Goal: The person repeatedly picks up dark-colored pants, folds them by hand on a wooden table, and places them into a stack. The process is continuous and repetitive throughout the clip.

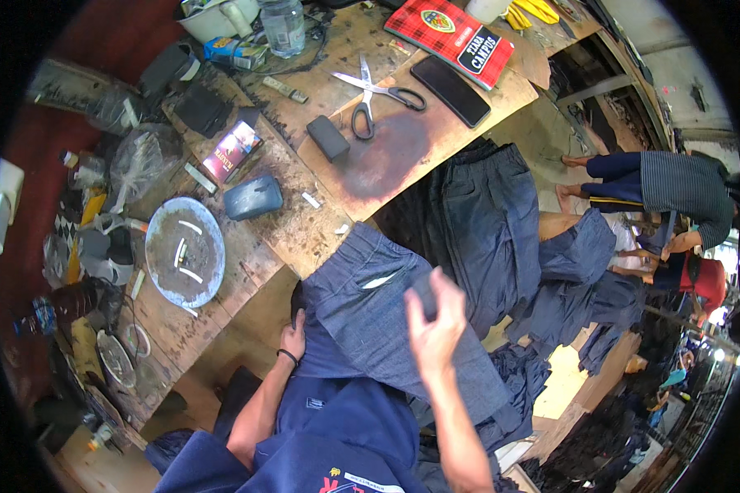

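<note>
One blue garment (374, 311) runs slantwise, waistband (334, 255) upper left, hem (506, 411) lower right.

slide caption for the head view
Dark block in the right hand over a blue garment, left hand at its edge.

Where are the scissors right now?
Head view, upper middle: the black-handled scissors lie, blades open, on the wooden worktable, just left of the black smartphone, a dark rectangular block at their lower left.
</note>
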A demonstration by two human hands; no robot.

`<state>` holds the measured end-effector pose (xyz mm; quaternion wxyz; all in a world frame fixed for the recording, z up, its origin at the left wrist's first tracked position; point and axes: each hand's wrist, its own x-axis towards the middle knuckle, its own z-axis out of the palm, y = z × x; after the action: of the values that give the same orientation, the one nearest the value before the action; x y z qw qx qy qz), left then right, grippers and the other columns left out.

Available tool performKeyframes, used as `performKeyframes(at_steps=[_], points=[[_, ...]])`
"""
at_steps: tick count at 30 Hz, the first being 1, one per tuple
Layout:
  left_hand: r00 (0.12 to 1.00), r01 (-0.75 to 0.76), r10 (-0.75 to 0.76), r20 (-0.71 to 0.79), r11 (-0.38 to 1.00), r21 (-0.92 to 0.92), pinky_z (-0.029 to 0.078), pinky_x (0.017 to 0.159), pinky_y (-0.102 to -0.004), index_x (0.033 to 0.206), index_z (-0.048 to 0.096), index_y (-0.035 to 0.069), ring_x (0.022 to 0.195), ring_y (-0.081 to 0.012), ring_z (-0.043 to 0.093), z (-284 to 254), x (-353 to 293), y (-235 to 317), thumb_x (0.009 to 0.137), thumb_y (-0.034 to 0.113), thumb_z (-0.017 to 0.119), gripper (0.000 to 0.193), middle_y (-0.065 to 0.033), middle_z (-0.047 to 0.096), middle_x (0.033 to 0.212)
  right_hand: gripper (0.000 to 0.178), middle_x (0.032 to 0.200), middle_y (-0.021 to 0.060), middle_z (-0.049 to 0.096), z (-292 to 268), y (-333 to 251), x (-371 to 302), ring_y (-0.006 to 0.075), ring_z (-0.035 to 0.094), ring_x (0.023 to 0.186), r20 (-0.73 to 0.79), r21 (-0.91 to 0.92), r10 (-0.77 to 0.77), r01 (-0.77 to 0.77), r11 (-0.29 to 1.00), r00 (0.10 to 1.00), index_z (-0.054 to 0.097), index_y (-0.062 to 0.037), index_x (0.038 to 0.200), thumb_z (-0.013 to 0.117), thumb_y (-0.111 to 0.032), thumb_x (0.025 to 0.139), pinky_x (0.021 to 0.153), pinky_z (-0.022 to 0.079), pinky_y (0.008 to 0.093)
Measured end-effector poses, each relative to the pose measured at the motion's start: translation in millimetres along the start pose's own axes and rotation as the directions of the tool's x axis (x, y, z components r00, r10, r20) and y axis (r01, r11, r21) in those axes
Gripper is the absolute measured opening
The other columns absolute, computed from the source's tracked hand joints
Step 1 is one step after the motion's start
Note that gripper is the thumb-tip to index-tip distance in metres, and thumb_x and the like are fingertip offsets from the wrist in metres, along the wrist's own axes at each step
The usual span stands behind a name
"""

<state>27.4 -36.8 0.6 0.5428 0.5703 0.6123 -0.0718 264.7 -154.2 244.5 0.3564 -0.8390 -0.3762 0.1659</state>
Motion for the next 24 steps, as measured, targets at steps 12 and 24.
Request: performKeyframes(at_steps=[12, 24], points=[[0.926, -0.368, 0.371, 0.066, 0.853, 0.371, 0.049, 0.075, -0.0528, 0.146, 0.054, 0.002, 0.072, -0.0444, 0.058, -9.6, 25.4, -43.6, 0.110, 0.019, 0.045, 0.042, -0.0309, 0.057, 0.078, 0.045, 0.117, 0.0253, 0.072, -6.9, -6.2, -5.7, 0.0394, 0.072, 0.107, -0.117, 0.016, 0.132, -0.131, 0.991, 0.984, 0.069, 0.0050, 0.124, 0.087, -0.013, 0.086, 0.099, 0.057, 0.0442], [0.849, -0.483, 0.498, 0.178, 0.592, 0.645, 0.051, 0.079, -0.0571, 0.167, 0.030, 0.010, 0.087, -0.0490, 0.064, -12.1, 58.0, -92.9, 0.100, -0.001, 0.047, 0.070, -0.0332, 0.064, 0.094, 0.046, 0.111, 0.0238, 0.072, -12.1, -4.5, -21.7, 0.0403, 0.071, 0.106, -0.318, -0.052, 0.341, -0.376, 0.925, 0.884, 0.070, 0.0063, 0.118, 0.090, -0.014, 0.082, 0.095, 0.057, 0.0452]])
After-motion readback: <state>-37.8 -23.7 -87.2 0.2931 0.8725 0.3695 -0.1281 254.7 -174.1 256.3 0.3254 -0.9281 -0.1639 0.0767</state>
